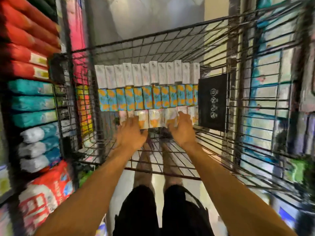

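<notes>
Both bare arms are stretched into a wire cart [229,92], which is seen from above. Three rows of boxes are stood against each other in the far half of the cart. The near row of pale boxes [156,118] has orange prints and is the one reached by the hands. Behind it, touching, the row of blue and orange boxes [146,99] is placed, and behind that the row of white boxes [146,74].

The left hand [131,133] is laid on the left part of the near row, with its fingers spread and not closed around anything. The right hand [182,128] is put on the right part of the same row, and its fingers are bent over the upper edge of the boxes. Because of the blur it cannot be told if a box is really clamped there.

A black box [213,103] with white round symbols is stood at the right end of the rows, against the cart wall. On the shelves at the left, red packs [22,48] are stacked above teal packs [32,103].
</notes>
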{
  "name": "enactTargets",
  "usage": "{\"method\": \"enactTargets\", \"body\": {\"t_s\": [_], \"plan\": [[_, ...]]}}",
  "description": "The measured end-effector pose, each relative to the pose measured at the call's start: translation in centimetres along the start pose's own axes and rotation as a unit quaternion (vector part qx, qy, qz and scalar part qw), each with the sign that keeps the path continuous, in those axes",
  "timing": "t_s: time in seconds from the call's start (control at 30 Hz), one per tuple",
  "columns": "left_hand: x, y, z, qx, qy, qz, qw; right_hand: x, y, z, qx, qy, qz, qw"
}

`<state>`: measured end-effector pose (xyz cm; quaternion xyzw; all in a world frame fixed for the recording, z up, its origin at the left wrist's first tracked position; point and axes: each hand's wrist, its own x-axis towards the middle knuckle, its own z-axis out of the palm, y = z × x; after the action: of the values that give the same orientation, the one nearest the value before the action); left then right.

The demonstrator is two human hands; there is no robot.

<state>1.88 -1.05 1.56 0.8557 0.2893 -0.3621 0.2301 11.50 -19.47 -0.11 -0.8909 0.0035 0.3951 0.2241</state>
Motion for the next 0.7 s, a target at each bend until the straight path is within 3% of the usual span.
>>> {"method": "enactTargets", "body": {"t_s": [0.1, 0.23, 0.4, 0.63, 0.7], "plan": [[2.1, 0.2, 1.5, -0.045, -0.011, -0.049, 0.998, 1.8, 1.0, 1.1, 0.004, 0.004, 0.008, 1.000], [4.1, 0.0, 4.1, -0.113, 0.063, -0.092, 0.987, 3.6, 1.7, 2.3, 0.017, 0.000, 0.046, 0.999], [6.5, 0.5, 5.5, -0.174, 0.085, -0.132, 0.972, 5.1, 2.3, 4.2, 0.056, 0.025, 0.082, 0.995], [8.8, -0.7, 6.7, -0.292, 0.089, -0.162, 0.939, 6.2, 2.4, 5.6, 0.070, 0.032, 0.087, 0.993], [8.6, -0.9, 5.9, -0.320, 0.050, -0.154, 0.933, 6.3, 2.4, 5.3, 0.083, 0.010, 0.093, 0.992]]}}
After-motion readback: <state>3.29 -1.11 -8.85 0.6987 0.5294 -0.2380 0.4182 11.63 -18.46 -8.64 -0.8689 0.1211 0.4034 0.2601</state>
